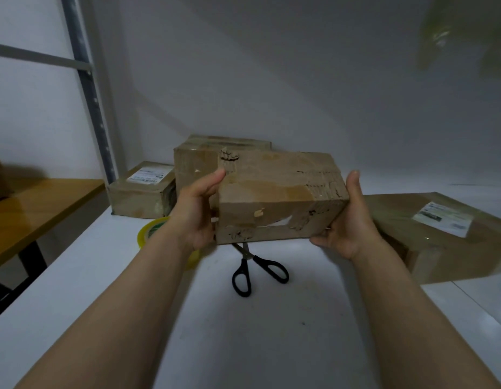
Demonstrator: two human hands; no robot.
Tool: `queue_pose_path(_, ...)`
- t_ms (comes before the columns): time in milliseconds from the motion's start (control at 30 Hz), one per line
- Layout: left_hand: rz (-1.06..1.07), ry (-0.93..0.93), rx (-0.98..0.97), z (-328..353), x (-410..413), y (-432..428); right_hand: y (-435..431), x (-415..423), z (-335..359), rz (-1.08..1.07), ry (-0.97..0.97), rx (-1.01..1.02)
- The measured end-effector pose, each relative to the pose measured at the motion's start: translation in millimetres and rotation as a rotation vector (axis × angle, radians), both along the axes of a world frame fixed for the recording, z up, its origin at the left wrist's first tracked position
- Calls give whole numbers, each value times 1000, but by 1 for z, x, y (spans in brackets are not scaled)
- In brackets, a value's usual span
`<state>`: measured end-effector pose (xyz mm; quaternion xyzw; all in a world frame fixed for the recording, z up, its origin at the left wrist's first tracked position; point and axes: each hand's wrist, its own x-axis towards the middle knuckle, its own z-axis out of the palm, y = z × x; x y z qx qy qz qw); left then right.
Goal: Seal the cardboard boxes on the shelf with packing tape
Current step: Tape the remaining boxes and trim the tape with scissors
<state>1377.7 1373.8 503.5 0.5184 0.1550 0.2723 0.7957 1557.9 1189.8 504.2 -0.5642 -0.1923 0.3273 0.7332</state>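
Left hand (197,211), right hand (349,220) clamped on torn box (277,197) above scissors (259,269); probable tape roll (149,230) behind wrist.

A plain white painted wall (300,80) fills the view from 10 to 2 o'clock, dimly and evenly lit. At 10 o'clock a grey perforated metal upright (89,88) rises against it, met by a grey horizontal metal bar (33,56). A smooth white shelf board (271,332) spreads from the centre to 6 o'clock. At 9 o'clock stands a glossy orange-brown wooden table (33,209) on black legs (30,256). A blurred greenish patch (454,37) at 1 o'clock is unreadable.
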Motion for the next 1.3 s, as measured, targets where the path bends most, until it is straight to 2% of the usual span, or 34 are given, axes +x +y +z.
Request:
queue_pose_path(67,82,31,19,5,2,-6,2,2,-4,-14,61,14)
queue_pose_path(200,143,10,-12,7,5,-7,3,0,-3,-141,101,-80)
queue_pose_path(333,138,-13,-160,6,2,2,-2,2,4,-303,-26,-294)
queue_pose_path(400,157,-26,-228,8,0,7,-5,3,9,-282,-184,-424)
queue_pose_path(467,145,-45,-273,9,-2,11,-10,-9,14,-110,-408,-569)
queue_pose_path(533,134,-26,-278,9,-1,11,-9,-33,18,159,-617,-682)
queue_pose_path(600,133,2,-279,9,0,10,3,-55,14,350,-832,-747)
queue_pose_path(767,133,56,-234,5,3,8,42,-86,-14,406,-1310,-785)
queue_pose_path(933,138,68,-203,5,2,8,44,-94,-15,604,-1377,-830)
queue_pose_path(1033,111,75,-185,7,-1,7,31,-95,0,817,-1419,-841)
queue_pose_path(1167,61,97,-138,6,-2,4,18,-98,11,1059,-1354,-781)
queue_pose_path(1300,50,154,-102,4,0,-1,14,-100,12,1113,-1318,-685)
